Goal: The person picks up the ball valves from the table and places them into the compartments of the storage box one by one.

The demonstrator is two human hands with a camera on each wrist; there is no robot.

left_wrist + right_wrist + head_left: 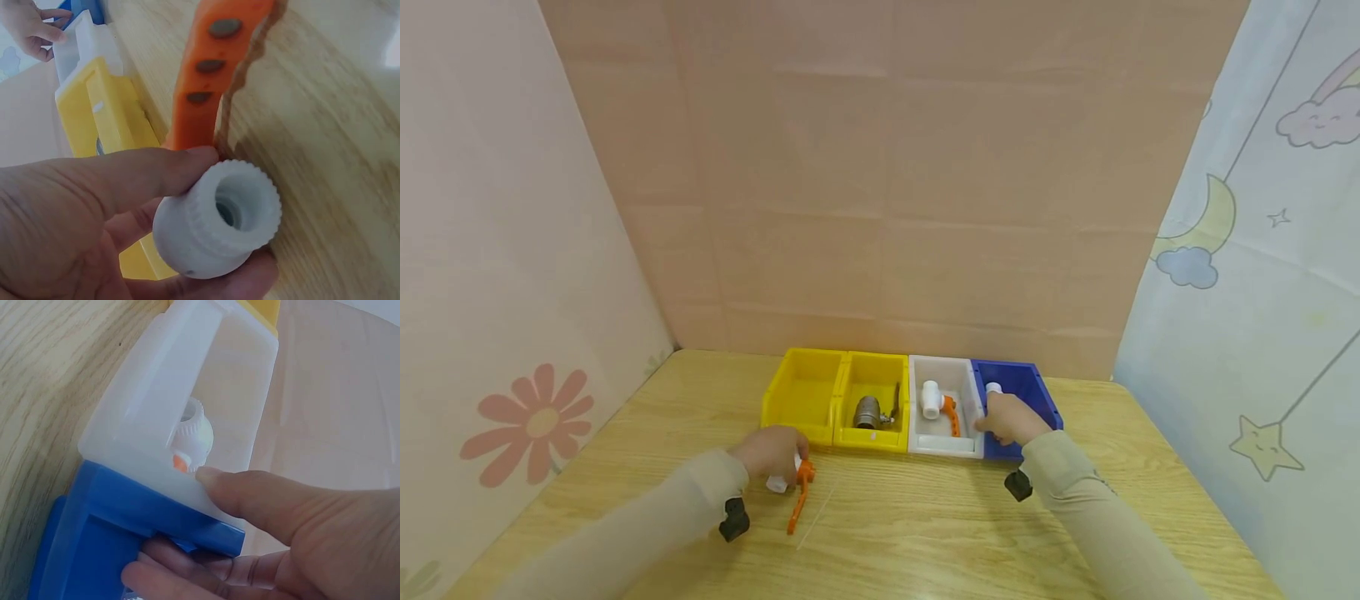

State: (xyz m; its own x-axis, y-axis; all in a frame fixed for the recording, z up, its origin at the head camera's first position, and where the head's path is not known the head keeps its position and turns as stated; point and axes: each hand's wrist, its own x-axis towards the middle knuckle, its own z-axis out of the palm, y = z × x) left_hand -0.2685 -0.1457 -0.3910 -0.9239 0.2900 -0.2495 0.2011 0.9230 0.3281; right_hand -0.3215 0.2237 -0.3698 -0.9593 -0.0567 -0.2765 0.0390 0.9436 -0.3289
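Observation:
My left hand [771, 454] holds a white plastic ball valve [219, 219] with an orange lever handle [800, 500], low over the table in front of the yellow bins. In the left wrist view, thumb and fingers curl round its white body, and the ribbed open end faces the camera. My right hand [1011, 417] is at the blue bin [112, 519], its thumb apart from its fingers at the wall beside the white bin [137, 394]. Those fingers reach into the blue bin, close to a white piece [993, 387] mostly hidden by the hand.
Another white valve [931, 400] with an orange handle lies in the white bin. A metal valve [868, 412] sits in the right yellow bin [871, 438]; a second yellow bin [805, 383] adjoins it at the left. The bins stand in a row on the wooden table [910, 533], near the back wall.

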